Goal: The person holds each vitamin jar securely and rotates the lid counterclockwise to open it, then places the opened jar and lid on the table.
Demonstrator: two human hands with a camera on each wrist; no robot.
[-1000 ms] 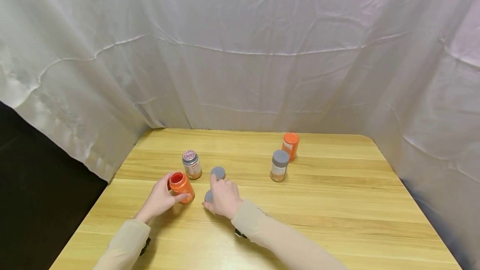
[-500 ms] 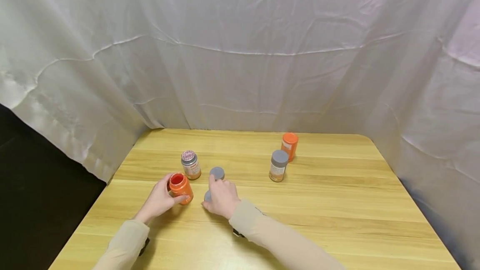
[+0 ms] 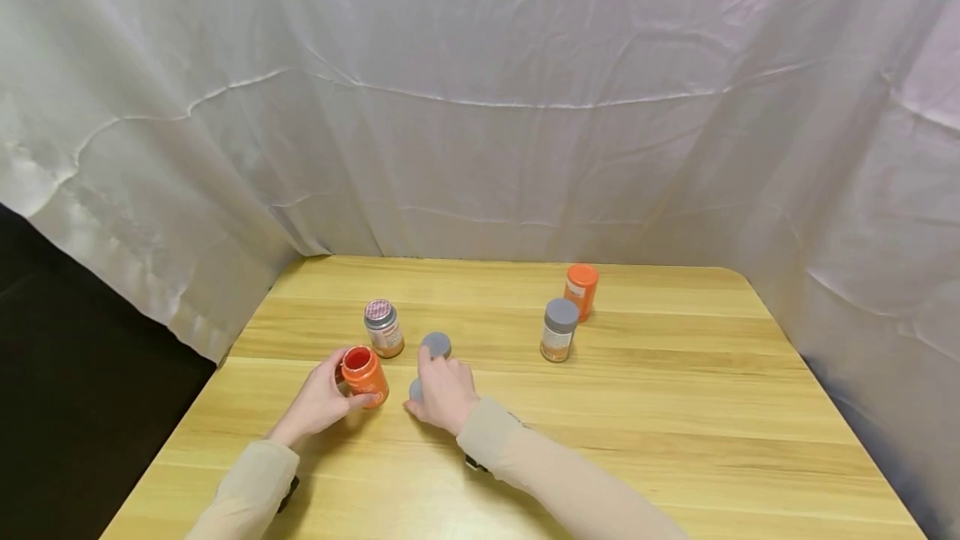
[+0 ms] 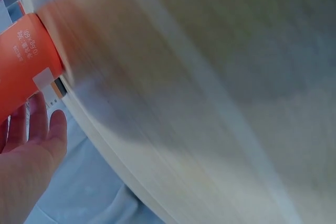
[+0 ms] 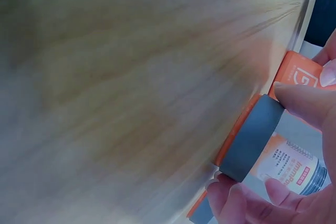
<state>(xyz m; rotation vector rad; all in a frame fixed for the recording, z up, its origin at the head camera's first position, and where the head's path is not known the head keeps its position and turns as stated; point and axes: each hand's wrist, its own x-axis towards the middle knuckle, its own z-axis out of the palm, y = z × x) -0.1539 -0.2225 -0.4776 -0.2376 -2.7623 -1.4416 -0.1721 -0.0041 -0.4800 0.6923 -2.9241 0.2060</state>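
My left hand [image 3: 318, 400] holds an uncapped orange jar [image 3: 369, 387] near the left of the table, thumb on its near side and fingers round the far side. The jar's red inside shows through its mouth. To the right, my right hand [image 3: 447, 397] grips a grey lid [image 5: 252, 139] with an orange lower edge, low at the tabletop. In the right wrist view the thumb lies on one side of it and the fingers on the other. In the head view the hand hides much of this lid. A second grey lid [image 3: 437, 345] lies just beyond, right at my fingertips.
A white-labelled jar with a patterned top [image 3: 383, 330] stands behind the orange one. Farther right are a grey-capped jar [image 3: 558, 332] and, behind it, a capped orange jar [image 3: 581, 292]. Pale curtains [image 3: 510, 173] hang along the wooden table's back edge [image 3: 465, 262].
The mouth of the orange jar has shifted very slightly to the right in my left hand. The right hand keeps its place at the lids.
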